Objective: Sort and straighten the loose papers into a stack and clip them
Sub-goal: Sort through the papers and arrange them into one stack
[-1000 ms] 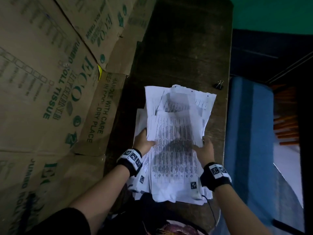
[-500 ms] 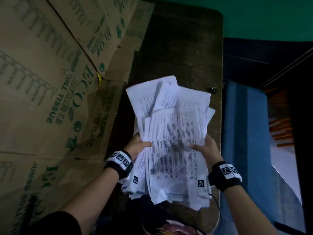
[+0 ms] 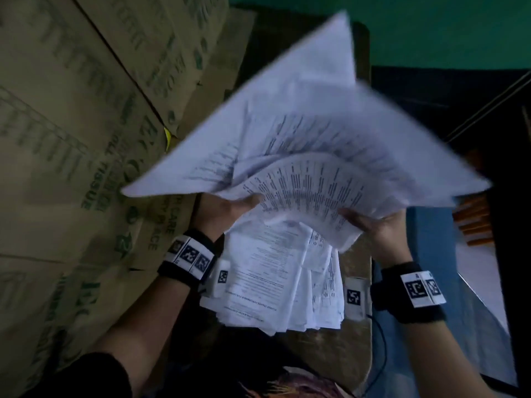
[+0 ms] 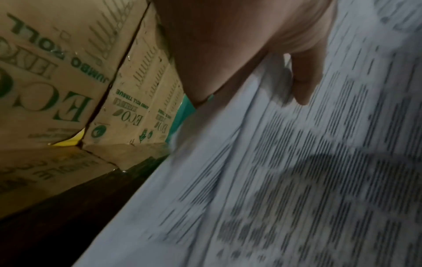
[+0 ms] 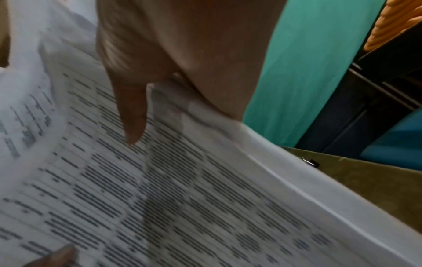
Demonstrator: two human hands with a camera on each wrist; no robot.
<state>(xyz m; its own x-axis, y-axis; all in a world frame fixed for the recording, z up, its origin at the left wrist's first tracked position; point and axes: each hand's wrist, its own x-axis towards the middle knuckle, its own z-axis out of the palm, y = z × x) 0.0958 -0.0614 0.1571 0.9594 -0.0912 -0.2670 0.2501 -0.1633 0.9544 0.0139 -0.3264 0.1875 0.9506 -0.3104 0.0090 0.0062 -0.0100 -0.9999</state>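
Observation:
A thick bundle of printed white papers (image 3: 301,156) is lifted off the dark wooden table (image 3: 356,271) and fans out, blurred. My left hand (image 3: 227,208) grips its left edge, thumb on top (image 4: 306,84). My right hand (image 3: 379,225) grips the right edge, thumb lying over the print (image 5: 132,115). The lower sheets (image 3: 281,282) hang down between my wrists. A small black binder clip (image 5: 311,162) lies on the table beyond the papers in the right wrist view; the head view hides it behind the sheets.
Flattened cardboard boxes (image 3: 71,139) with green print line the left side, seen also as cartons (image 4: 68,81) in the left wrist view. A blue surface (image 3: 459,326) lies to the right of the table edge. A green wall (image 3: 431,24) stands behind.
Both hands have raised the bundle off the table and tipped it toward me. The sheets now spread wide and hide the clip in the head view.

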